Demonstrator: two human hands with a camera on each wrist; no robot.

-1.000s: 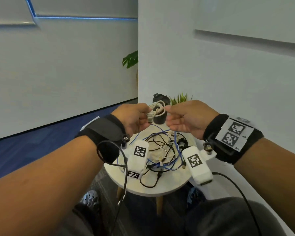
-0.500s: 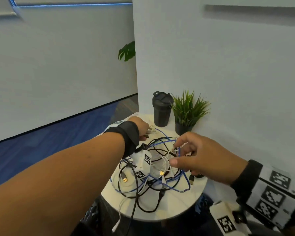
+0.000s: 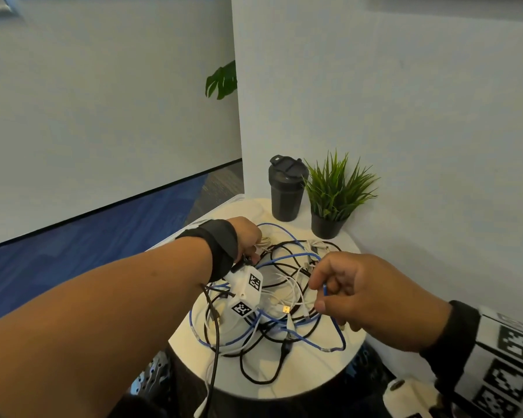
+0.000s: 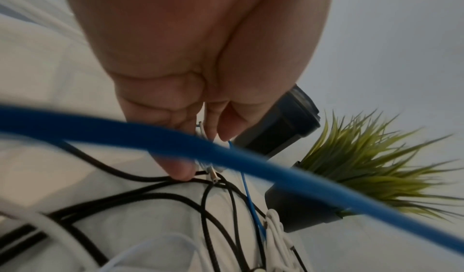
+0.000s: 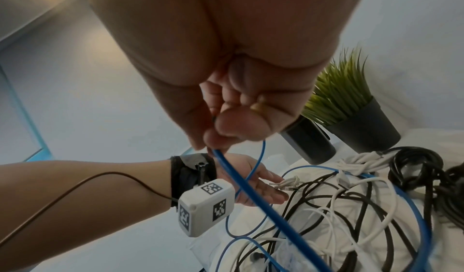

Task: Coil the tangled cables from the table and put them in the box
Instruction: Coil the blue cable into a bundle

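A tangle of black, white and blue cables [image 3: 284,312] lies on the round white table [image 3: 314,384]. My left hand [image 3: 258,245] reaches over the table's far left side. It grips a small coiled white cable [image 3: 264,241], whose metal plug [image 4: 213,174] sticks out below the fingers in the left wrist view. My right hand [image 3: 317,294] hovers over the right of the tangle and pinches the end of a blue cable [image 3: 325,290] between thumb and forefinger. In the right wrist view the blue cable [image 5: 251,193] runs taut down into the pile. No box is plainly in view.
A black lidded tumbler [image 3: 286,191] and a small potted grass plant [image 3: 335,194] stand at the back of the table against a white wall. A bundled black cable [image 5: 414,163] lies near the plant. Blue carpet lies to the left.
Both hands held the white coil up together a second ago. The left hand has since lowered it to the table's far left; the right hand let go and took the blue cable.
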